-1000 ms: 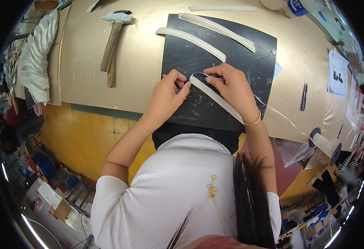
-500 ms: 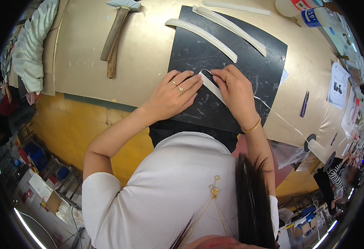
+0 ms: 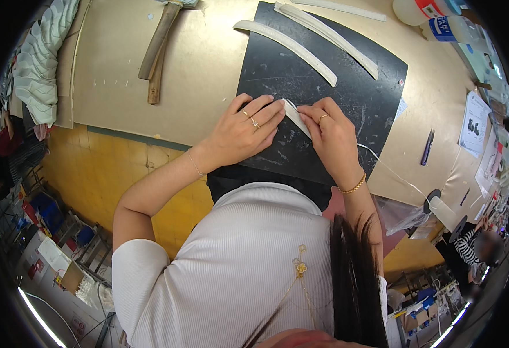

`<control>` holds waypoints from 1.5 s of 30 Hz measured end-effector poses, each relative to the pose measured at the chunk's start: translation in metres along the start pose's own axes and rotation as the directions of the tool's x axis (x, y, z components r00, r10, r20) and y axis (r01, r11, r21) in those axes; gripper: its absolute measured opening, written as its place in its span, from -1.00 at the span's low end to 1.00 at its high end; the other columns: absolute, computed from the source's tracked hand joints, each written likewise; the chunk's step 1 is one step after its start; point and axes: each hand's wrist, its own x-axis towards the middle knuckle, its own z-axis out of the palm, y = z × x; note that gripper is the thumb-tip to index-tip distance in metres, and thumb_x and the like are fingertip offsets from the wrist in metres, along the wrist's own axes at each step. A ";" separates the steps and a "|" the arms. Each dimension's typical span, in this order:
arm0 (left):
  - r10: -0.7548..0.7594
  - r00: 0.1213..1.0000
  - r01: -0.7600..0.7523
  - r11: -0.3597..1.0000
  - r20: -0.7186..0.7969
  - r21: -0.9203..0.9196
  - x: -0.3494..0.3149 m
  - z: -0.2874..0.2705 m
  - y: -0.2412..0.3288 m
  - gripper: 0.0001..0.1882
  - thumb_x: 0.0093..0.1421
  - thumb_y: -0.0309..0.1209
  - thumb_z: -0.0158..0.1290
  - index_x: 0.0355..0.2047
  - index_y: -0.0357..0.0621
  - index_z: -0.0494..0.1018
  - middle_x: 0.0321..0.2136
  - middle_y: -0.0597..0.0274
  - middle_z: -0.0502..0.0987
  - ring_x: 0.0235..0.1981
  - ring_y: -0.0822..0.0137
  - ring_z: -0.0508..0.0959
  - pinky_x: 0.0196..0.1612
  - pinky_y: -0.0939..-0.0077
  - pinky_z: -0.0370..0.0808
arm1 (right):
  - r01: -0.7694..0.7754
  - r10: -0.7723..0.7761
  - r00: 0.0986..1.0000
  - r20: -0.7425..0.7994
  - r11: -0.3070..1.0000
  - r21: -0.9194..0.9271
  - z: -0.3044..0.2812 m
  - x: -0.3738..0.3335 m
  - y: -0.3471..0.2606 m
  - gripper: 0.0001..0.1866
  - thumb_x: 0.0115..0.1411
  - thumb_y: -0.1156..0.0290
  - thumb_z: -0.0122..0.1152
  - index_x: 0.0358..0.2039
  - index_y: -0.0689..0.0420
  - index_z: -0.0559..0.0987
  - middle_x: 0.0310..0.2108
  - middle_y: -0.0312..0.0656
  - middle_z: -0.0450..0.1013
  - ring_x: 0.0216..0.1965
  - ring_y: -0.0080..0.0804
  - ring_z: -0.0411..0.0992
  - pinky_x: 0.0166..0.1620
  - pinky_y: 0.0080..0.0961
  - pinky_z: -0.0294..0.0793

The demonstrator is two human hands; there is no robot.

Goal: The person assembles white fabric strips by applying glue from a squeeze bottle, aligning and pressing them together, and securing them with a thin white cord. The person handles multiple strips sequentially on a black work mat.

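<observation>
A short white strip (image 3: 296, 120) lies slantwise on the black mat (image 3: 260, 153) between my hands. My left hand (image 3: 244, 129) bends over its far end, fingertips close together and holding that end. From there a narrow white tape (image 3: 370, 152) curls over to my right hand (image 3: 331, 134), whose thumb and forefinger pinch it against or just above the strip; the exact contact is hidden. The tape runs out past my right wrist toward a dark-flanged spool (image 3: 433, 200) at the table's right side.
Pale curved strips (image 3: 289, 49) lie on the mat's far part. A wooden-handled hammer (image 3: 160, 55) rests at the left, near stacked white curved pieces (image 3: 41, 64). Plastic bottles (image 3: 450, 29) stand far right. A dark pen-like tool (image 3: 427, 148) and printed sheets (image 3: 472, 124) lie on the right.
The loop of tape between my hands has flattened toward the strip. My right fingers have come down slightly closer along it; my left hand stays nearly in place. The view has shifted a little.
</observation>
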 end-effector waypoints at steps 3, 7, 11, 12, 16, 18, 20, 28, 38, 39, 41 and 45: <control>-0.018 1.000 0.018 1.000 0.018 -0.017 -0.002 0.002 0.000 -0.55 0.07 -0.43 0.25 0.01 -0.21 0.53 0.10 0.17 0.49 0.12 0.19 0.47 0.10 0.21 0.37 | 0.006 -0.006 1.000 -0.001 1.000 0.011 0.002 -0.001 0.000 -0.88 0.23 0.46 0.29 -0.24 0.17 0.69 -0.39 -0.20 0.45 -0.40 -0.21 0.52 -0.30 -0.36 0.51; -0.034 0.999 0.034 0.999 0.028 0.001 0.001 -0.002 0.003 -0.55 0.07 -0.44 0.25 0.01 -0.21 0.53 0.10 0.17 0.50 0.11 0.19 0.47 0.10 0.22 0.38 | 0.007 -0.007 1.000 -0.001 1.000 0.017 0.004 -0.002 -0.001 -0.89 0.22 0.44 0.29 -0.26 0.16 0.68 -0.40 -0.20 0.45 -0.40 -0.20 0.53 -0.31 -0.34 0.52; -0.018 1.000 0.018 1.000 0.011 0.018 0.003 -0.003 0.004 -0.58 0.06 -0.43 0.23 -0.03 -0.26 0.54 0.05 0.13 0.51 0.07 0.17 0.47 0.07 0.23 0.40 | -0.021 0.021 1.000 0.010 1.000 0.019 0.004 -0.005 -0.001 -0.90 0.22 0.43 0.29 -0.27 0.15 0.67 -0.40 -0.20 0.45 -0.42 -0.19 0.53 -0.32 -0.35 0.52; -0.006 1.000 0.006 1.000 0.004 0.023 0.004 -0.003 0.004 -0.59 0.06 -0.42 0.22 -0.05 -0.27 0.54 0.03 0.12 0.52 0.05 0.16 0.47 0.06 0.24 0.41 | -0.016 0.016 1.000 0.008 1.000 0.014 0.005 -0.005 0.000 -0.90 0.22 0.43 0.29 -0.28 0.15 0.67 -0.41 -0.21 0.44 -0.42 -0.19 0.53 -0.33 -0.35 0.52; -0.004 1.000 0.003 1.000 0.016 0.028 0.004 -0.003 0.005 -0.59 0.05 -0.43 0.22 -0.06 -0.28 0.54 0.03 0.09 0.51 0.04 0.14 0.47 0.05 0.24 0.41 | 0.028 -0.028 1.000 -0.006 0.999 -0.045 0.003 -0.004 0.000 -0.91 0.22 0.43 0.29 -0.28 0.13 0.67 -0.41 -0.22 0.43 -0.42 -0.21 0.53 -0.34 -0.35 0.52; -0.002 1.000 0.001 0.999 0.022 0.035 0.005 -0.003 0.006 -0.58 0.04 -0.43 0.23 -0.06 -0.28 0.54 0.03 0.08 0.51 0.04 0.14 0.47 0.05 0.24 0.41 | 0.051 -0.051 0.999 -0.002 0.996 -0.069 0.004 -0.003 0.001 -0.91 0.22 0.43 0.29 -0.28 0.11 0.66 -0.42 -0.23 0.42 -0.44 -0.22 0.52 -0.35 -0.35 0.51; -0.005 1.000 0.004 1.000 0.031 0.030 0.005 -0.003 0.006 -0.58 0.04 -0.42 0.22 -0.05 -0.28 0.53 0.03 0.08 0.51 0.04 0.13 0.46 0.04 0.24 0.41 | 0.075 -0.075 0.997 -0.003 0.993 -0.092 0.004 -0.003 0.003 -0.92 0.21 0.42 0.29 -0.28 0.10 0.66 -0.43 -0.24 0.40 -0.45 -0.23 0.51 -0.36 -0.36 0.50; -0.037 0.998 0.036 0.999 0.042 0.022 0.001 0.002 0.006 -0.57 0.07 -0.45 0.22 0.00 -0.23 0.51 0.11 0.14 0.49 0.07 0.16 0.48 0.07 0.21 0.37 | 0.094 -0.094 0.996 0.005 0.987 -0.127 0.004 -0.004 0.004 -0.91 0.22 0.47 0.29 -0.26 0.12 0.67 -0.43 -0.21 0.42 -0.43 -0.24 0.49 -0.32 -0.35 0.48; -0.006 0.997 0.006 1.000 0.077 0.004 0.005 -0.005 0.005 -0.61 0.05 -0.43 0.25 -0.08 -0.22 0.50 0.14 0.10 0.48 0.07 0.12 0.48 0.07 0.19 0.39 | 0.125 -0.126 0.992 0.000 0.984 -0.131 0.004 -0.009 0.006 -0.85 0.19 0.46 0.32 -0.21 0.09 0.69 -0.46 -0.24 0.38 -0.45 -0.27 0.47 -0.35 -0.35 0.46; -0.002 0.997 0.003 1.000 0.076 -0.002 0.005 -0.005 0.005 -0.62 0.05 -0.43 0.25 -0.09 -0.22 0.50 0.14 0.10 0.48 0.07 0.12 0.48 0.07 0.19 0.39 | 0.126 -0.127 0.992 0.002 0.984 -0.129 0.003 -0.012 0.006 -0.84 0.18 0.46 0.32 -0.20 0.08 0.69 -0.46 -0.24 0.38 -0.46 -0.27 0.46 -0.36 -0.36 0.46; -0.027 0.998 0.028 0.999 0.053 -0.019 0.003 -0.001 0.005 -0.62 0.05 -0.44 0.25 -0.10 -0.21 0.49 0.13 0.10 0.49 0.07 0.11 0.47 0.07 0.19 0.40 | 0.141 -0.142 0.990 0.002 0.982 -0.127 0.003 -0.015 0.008 -0.81 0.16 0.48 0.33 -0.19 0.08 0.69 -0.47 -0.24 0.37 -0.47 -0.29 0.45 -0.38 -0.37 0.45; -0.047 0.999 0.048 0.998 0.014 -0.030 0.001 0.003 0.005 -0.62 0.05 -0.45 0.25 -0.09 -0.20 0.49 0.13 0.11 0.49 0.09 0.10 0.46 0.09 0.19 0.40 | 0.195 -0.200 0.980 -0.017 0.969 -0.155 0.004 -0.020 0.011 -0.75 0.11 0.53 0.34 -0.16 0.06 0.70 -0.48 -0.26 0.37 -0.49 -0.33 0.43 -0.40 -0.39 0.44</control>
